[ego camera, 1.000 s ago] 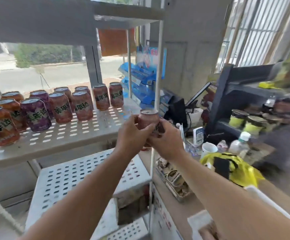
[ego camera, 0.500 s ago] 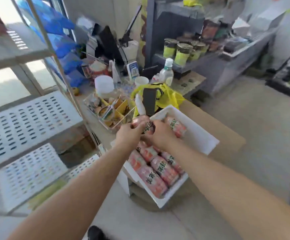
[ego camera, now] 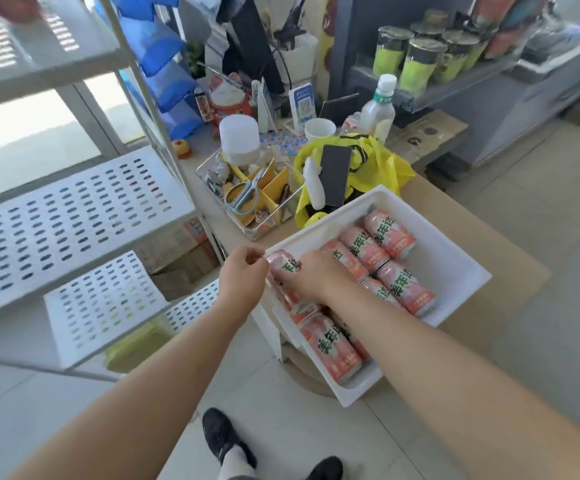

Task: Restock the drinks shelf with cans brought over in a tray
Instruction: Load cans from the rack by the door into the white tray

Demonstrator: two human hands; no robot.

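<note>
Shop table point(ego camera: 461, 223), white tray point(ego camera: 319, 221) at its edge, several cans point(ego camera: 389, 233) still lying in it. I see left hand point(ego camera: 243, 277) and right hand point(ego camera: 318, 277), fingers clamped on one can point(ego camera: 281, 264) at the tray's left corner. Shelf point(ego camera: 74, 220) restock looks far from done.

the soda cans point(ego camera: 390, 233) at centre right are pink with green lettering (outlined in white); their tray point(ego camera: 454, 271) is plain white. the shelf point(ego camera: 74, 220) on the left is white, patterned with rows of oval slots. upper centre: a yellow plastic bag point(ego camera: 382, 161), a black phone point(ego camera: 335, 174); blue bins point(ego camera: 164, 64) upper left.
</note>
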